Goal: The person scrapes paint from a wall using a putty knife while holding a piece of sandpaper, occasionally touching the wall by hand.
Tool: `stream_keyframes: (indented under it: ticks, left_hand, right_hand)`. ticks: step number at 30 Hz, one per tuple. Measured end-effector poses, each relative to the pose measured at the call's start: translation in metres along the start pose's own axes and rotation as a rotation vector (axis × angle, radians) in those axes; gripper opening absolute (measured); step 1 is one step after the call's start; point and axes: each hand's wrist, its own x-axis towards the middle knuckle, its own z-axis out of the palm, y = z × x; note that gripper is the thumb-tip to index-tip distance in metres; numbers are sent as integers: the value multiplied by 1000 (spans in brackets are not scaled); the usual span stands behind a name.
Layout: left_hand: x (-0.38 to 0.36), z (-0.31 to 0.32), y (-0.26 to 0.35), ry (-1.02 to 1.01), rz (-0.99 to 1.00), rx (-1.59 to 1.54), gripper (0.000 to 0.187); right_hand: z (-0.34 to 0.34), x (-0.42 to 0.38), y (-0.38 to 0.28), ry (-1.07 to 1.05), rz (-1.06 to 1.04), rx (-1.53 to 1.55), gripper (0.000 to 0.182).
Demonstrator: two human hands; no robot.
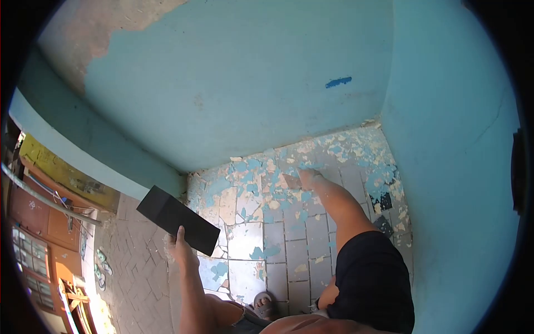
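**Black board pinched at my left, right hand low over the flakes**

I pinch a matte black, rectangular board by its near long edge with my left hand, thumb on top; the fingers beneath are mostly hidden. Its long axis slants from far left to near right, the near-right end pointing in over the grey and white floor tiles.

My right hand is down among pale-blue and cream paint flakes, well apart from the board; I can't tell whether its fingers are spread or closed. My left is clearly nearer.

The board's far-left end overlaps the foot of the blue-green wall edge in my view, so there's more room inward, across the tiles.
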Motion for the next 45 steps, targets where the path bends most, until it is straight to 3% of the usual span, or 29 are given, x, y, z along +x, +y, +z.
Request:
stream_keyframes:
  ticks: [1,3,5,8,10,14,19,24,25,26,28,30,31,33,36,38,40,43,45]
  left_hand:
    - [-11,-2,12,69,5,-10,31]
    - [-31,3,28,161,64,-13,33]
    - [-44,11,24,181,163,26,33]
    - [-49,31,27,179,71,106,28]
    - [-43,61,50,132,76,102,26]
    - [-35,139,109,-56,85,157,26]
    - [-31,211,125,-444,183,395,26]
    - [10,241,56,-700,305,936,35]
    - [22,248,43,-782,332,1112,34]
    - [37,252,30,-806,344,1096,34]
    - [66,257,-2,-926,547,1427,28]
    - [98,253,-39,-965,655,1395,25]
    - [116,250,-58,-1039,624,1460,26]
    - [155,241,-113,-1159,507,1519,30]
    - [201,211,-210,-1367,309,1417,42]
    - [209,184,-263,-1460,190,1388,51]
    - [214,157,-306,-1586,113,1383,56]
    - [219,123,-350,-1568,-34,1370,58]
    - [220,103,-354,-1529,-182,1380,65]
  right_hand:
    - [-13,0,-13,-37,5,-6,91]
    - [5,36,-22,169,-69,123,93]
    - [7,38,-41,240,-115,246,87]
    - [36,63,-59,248,-189,384,85]
    - [46,49,-55,141,-314,325,83]
    - [79,32,-13,193,-431,300,81]
    - [91,23,44,185,-274,480,79]
    - [92,32,91,291,-111,542,80]
    - [88,29,100,368,-108,606,80]
    - [84,29,109,451,-103,668,81]
    - [84,32,133,493,-94,745,82]
    - [84,38,159,687,-108,652,83]
    - [69,22,167,696,-74,632,83]
    - [-7,-51,158,549,191,529,83]
    - [-66,-103,144,716,282,631,83]
    - [-100,-120,133,829,306,584,81]
    - [-138,-130,116,1154,122,503,78]
    - [-215,-151,64,1165,170,550,78]
    - [-254,-151,36,1291,74,597,79]
